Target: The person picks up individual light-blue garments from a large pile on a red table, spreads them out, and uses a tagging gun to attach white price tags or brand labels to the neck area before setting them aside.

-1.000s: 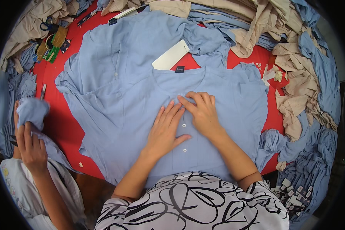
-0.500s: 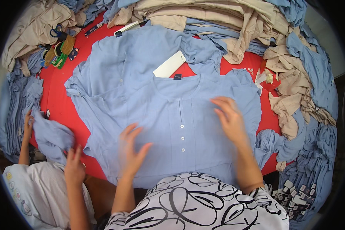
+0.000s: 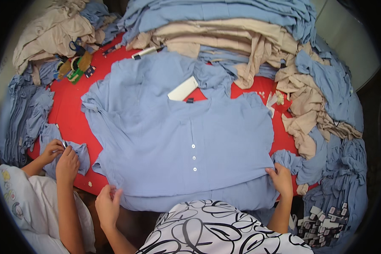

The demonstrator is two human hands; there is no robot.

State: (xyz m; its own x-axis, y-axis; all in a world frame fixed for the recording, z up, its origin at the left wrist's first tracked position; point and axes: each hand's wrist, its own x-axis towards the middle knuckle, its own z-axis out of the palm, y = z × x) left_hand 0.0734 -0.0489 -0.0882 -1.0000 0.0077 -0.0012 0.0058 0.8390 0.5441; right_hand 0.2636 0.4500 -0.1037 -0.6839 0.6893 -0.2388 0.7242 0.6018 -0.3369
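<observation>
A light blue blouse (image 3: 165, 156) is spread face up in front of me, with three pale buttons (image 3: 194, 158) down its placket. Its lower right corner is pinched in my right hand (image 3: 280, 178). Just off the lower left end of the hem, my left hand (image 3: 107, 206) is open, thumb and fingers apart and nothing in it. More blue cloth (image 3: 224, 201) lies beneath the hem. A dark label (image 3: 190, 100) sits at the neckline, and behind it a white flat piece (image 3: 183, 88) rests on another blue garment (image 3: 156, 72).
At left, another person's hands (image 3: 67, 164) hold a small tool over blue cloth (image 3: 81, 156). Piled blue (image 3: 224, 10) and beige garments (image 3: 224, 31) rim the red table (image 3: 67, 112). Scissors (image 3: 76, 45) and tape rolls (image 3: 75, 70) lie far left. Tagged garments (image 3: 326, 220) hang at lower right.
My right hand has come down to the blouse's lower right corner and taken hold. My left hand has moved down and left. The other person's hands have come together around a small tool.
</observation>
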